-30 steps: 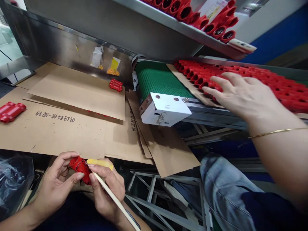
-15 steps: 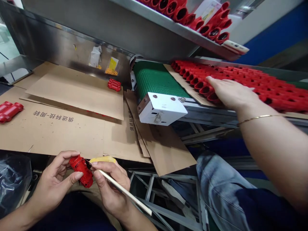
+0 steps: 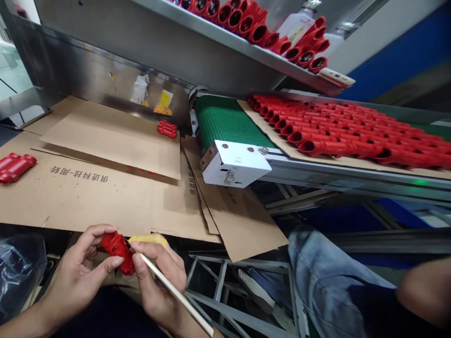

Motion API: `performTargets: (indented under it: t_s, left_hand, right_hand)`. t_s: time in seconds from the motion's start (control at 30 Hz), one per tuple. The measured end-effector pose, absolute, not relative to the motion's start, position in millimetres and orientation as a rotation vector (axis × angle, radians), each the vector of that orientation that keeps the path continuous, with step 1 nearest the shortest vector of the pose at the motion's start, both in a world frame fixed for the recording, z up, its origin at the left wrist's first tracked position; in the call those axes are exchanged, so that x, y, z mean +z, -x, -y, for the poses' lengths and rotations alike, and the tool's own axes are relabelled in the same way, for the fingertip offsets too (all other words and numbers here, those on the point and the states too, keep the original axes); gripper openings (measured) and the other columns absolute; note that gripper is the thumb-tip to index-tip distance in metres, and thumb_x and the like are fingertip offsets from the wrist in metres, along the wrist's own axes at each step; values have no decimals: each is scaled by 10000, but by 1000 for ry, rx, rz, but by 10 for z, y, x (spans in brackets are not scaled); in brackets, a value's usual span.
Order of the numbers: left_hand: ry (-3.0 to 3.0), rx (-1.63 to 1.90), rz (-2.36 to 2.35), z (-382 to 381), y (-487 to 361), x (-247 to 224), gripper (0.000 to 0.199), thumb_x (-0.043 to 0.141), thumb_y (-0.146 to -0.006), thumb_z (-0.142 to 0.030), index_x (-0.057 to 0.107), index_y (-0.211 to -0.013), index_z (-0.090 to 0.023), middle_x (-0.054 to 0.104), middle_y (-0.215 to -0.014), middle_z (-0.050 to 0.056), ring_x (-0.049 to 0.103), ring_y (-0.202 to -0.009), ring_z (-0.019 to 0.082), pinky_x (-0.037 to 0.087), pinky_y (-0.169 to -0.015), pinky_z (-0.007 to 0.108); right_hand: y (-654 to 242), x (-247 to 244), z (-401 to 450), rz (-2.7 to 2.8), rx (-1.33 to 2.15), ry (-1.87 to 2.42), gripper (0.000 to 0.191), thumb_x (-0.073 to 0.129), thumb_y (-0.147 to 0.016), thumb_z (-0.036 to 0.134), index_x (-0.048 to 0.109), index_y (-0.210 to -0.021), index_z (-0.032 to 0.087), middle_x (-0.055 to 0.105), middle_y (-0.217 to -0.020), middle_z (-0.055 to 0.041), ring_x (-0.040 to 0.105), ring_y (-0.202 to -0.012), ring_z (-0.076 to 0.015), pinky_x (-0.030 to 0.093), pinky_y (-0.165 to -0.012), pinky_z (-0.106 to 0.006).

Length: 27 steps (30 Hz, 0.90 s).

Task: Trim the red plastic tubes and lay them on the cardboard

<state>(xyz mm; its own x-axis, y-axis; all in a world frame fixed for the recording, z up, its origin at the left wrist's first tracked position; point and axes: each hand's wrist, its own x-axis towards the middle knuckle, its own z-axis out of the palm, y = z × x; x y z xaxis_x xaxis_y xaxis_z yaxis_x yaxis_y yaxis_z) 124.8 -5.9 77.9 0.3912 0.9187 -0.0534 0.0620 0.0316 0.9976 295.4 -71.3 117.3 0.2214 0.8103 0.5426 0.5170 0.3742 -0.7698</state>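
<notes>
My left hand (image 3: 79, 272) is closed around a red plastic tubular part (image 3: 119, 251), thumb on its near side and fingers at its upper end. In my right hand (image 3: 158, 277) is a thin stick-like tool (image 3: 176, 295) with a pale handle, gripped like a pen. The tool's dark tip meets the right side of the red part; the exact contact is hidden by my fingers. Something yellow (image 3: 148, 238) shows at my right index finger, perhaps a finger cover. Both hands are in front of the near edge of the cardboard (image 3: 105, 206).
Similar red parts (image 3: 16, 167) lie at the left, and another (image 3: 167, 129) on a raised cardboard sheet. At right, a green conveyor (image 3: 229, 122) carries rows of red parts (image 3: 338, 126). More red parts (image 3: 246, 23) fill the shelf above. A person's jeans-clad leg (image 3: 327, 277) is at lower right.
The co-worker's hand has left the rows on the conveyor; only part of an arm shows at lower right. My hands stay together, the tool's far end a little lower and left.
</notes>
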Motion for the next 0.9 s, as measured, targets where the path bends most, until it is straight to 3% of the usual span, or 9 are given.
performTargets:
  t_s: [0.13, 0.33, 0.53, 0.7, 0.9]
  left_hand:
    - [-1244, 940, -1093, 90, -1327, 906, 482, 813, -827, -485, 623, -1209, -260, 735, -1072, 24, 726, -922, 156, 581, -855, 199]
    - [-1153, 885, -1034, 44, -1361, 987, 494, 840, -766, -559, 711, -1151, -277, 755, -1071, 12, 717, -976, 168, 576, -889, 193]
    - [-1177, 809, -983, 64, -1341, 972, 429, 819, -809, -515, 741, -1159, -279, 761, -1105, 23, 720, -1019, 169, 574, -907, 186]
    - [-1222, 769, -945, 21, -1287, 932, 446, 813, -813, -502, 743, -1176, -253, 760, -1134, 69, 734, -1050, 222, 609, -904, 251]
    - [-1262, 786, -952, 35, -1294, 926, 382, 794, -835, -474, 766, -1156, -270, 755, -1153, 48, 731, -1047, 195, 562, -997, 236]
  right_hand:
    - [-3003, 1149, 746, 1502, 278, 1294, 278, 598, -923, 55, 673, -1146, 202, 739, -998, -74, 702, -881, -175, 601, -802, -317]
    - [-3122, 1199, 744, 1377, 344, 1325, 209, 646, -950, 134, 721, -1104, 256, 773, -960, -8, 733, -854, -133, 588, -790, -222]
    - [-3119, 1202, 728, 1281, 547, 1343, 113, 662, -989, 247, 755, -1053, 250, 786, -949, -13, 753, -857, -149, 595, -761, -244]
    - [-3108, 1171, 727, 1276, 521, 1370, 105, 675, -982, 245, 764, -1037, 239, 789, -926, -17, 762, -836, -153, 598, -741, -241]
    - [-3110, 1197, 726, 1309, 485, 1405, 103, 664, -983, 235, 757, -1028, 239, 790, -925, -4, 761, -833, -139, 581, -744, -226]
